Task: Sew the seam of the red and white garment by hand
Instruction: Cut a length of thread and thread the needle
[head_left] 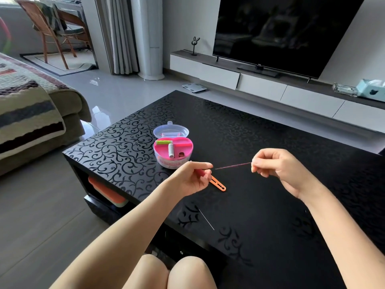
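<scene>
Head view: right hand (277, 170) fingers (255, 163) pinch red thread (233, 165); left hand (190, 179) grips, apparently, its spool (201, 173); needle (206, 219) lies 6 o'clock of left hand, axis 11–5.

Black table (291, 132): the pink sewing box (173, 151) stands open near the left edge, its clear lid (171, 130) behind it. Bare tabletop runs right of the box. Directly in front of it lie an orange strip (218, 183) and, farther forward, a loose needle (206, 219). Front-right of the box, a taut thread (233, 165) bars the air between left hand (191, 178) and right hand (277, 165).
</scene>
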`<state>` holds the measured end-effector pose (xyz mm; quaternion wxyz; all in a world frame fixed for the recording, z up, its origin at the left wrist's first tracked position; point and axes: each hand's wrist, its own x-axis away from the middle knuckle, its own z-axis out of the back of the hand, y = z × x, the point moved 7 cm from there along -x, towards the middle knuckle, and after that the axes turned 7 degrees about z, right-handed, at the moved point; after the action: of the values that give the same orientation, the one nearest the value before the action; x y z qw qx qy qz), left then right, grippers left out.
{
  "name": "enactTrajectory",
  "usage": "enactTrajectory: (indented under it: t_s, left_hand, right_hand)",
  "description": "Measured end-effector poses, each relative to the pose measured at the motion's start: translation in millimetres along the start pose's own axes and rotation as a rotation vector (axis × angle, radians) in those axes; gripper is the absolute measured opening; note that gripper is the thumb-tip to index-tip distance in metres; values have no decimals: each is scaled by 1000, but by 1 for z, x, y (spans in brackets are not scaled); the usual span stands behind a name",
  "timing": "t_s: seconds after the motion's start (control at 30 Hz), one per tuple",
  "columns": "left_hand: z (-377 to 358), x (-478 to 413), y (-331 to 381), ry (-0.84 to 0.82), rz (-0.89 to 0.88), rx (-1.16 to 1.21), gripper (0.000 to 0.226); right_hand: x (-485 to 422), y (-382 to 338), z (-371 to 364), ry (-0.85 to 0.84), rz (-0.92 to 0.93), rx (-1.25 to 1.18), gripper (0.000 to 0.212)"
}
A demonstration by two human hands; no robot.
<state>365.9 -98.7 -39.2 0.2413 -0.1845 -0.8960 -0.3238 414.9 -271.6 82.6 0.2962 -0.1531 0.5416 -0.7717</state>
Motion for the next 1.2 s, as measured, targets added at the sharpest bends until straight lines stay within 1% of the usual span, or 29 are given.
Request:
enactTrajectory:
  t_s: [0.1, 0.23, 0.33, 0.43, 0.5, 0.57, 0.63, 0.67, 0.7, 0.77, 0.8, 0.87, 0.93, 0.97, 1.03, 1.07, 1.1, 1.13, 1.17, 1.2]
  left_hand:
    - [3, -7, -6, -34, 17, 118, 5]
    - [9, -10, -8, -35, -9, 139, 9]
    - [16, -6, 0, -33, -44, 164, 14]
    - [25, 1, 10, -24, -62, 234, 8]
    - [32, 7, 16, -14, -81, 267, 10]
    - [38, 11, 20, -8, -99, 260, 10]
    - [44, 14, 23, -2, -116, 232, 6]
    - [46, 14, 25, 5, -125, 213, 9]
    - [50, 15, 27, 25, -130, 191, 11]
    - [58, 16, 32, 95, -138, 134, 5]
    - [61, 17, 34, 136, -135, 97, 5]
    - [63, 17, 36, 193, -120, 6, 10]
    - [61, 18, 37, 221, -113, -80, 11]
    - [58, 18, 37, 234, -115, -119, 12]
    - [50, 18, 38, 262, -131, -216, 16]
    - [45, 17, 39, 269, -139, -263, 17]
    - [40, 17, 39, 270, -142, -305, 18]
    - [35, 16, 38, 267, -138, -341, 19]
    - [30, 15, 36, 262, -131, -378, 20]
    - [25, 14, 34, 255, -123, -413, 20]
  right_hand:
    - [-2, 11, 22, 137, -35, -134, 23]
    - [-10, 49, 58, 368, -140, -210, 24]
    - [-9, 91, 81, 500, -278, -145, 21]
    - [-2, 133, 107, 648, -413, -43, 20]
    - [6, 158, 125, 754, -502, 19, 18]
    - [16, 177, 140, 851, -570, 73, 15]
    - [28, 188, 152, 944, -621, 142, 16]
    - [34, 190, 158, 982, -640, 195, 17]
    - [40, 191, 163, 1000, -655, 262, 18]
    - [46, 191, 169, 966, -677, 403, 19]
    - [46, 193, 169, 907, -690, 472, 21]
    - [39, 199, 163, 723, -731, 588, 26]
    - [33, 207, 155, 585, -777, 661, 44]
    - [33, 207, 153, 582, -805, 683, 49]
    - [32, 199, 148, 659, -839, 764, 45]
    - [31, 188, 143, 717, -818, 828, 42]
    - [28, 175, 137, 780, -743, 901, 39]
    - [23, 159, 128, 830, -609, 966, 36]
    - [16, 143, 114, 855, -421, 975, 36]
    - [9, 131, 95, 823, -231, 909, 41]
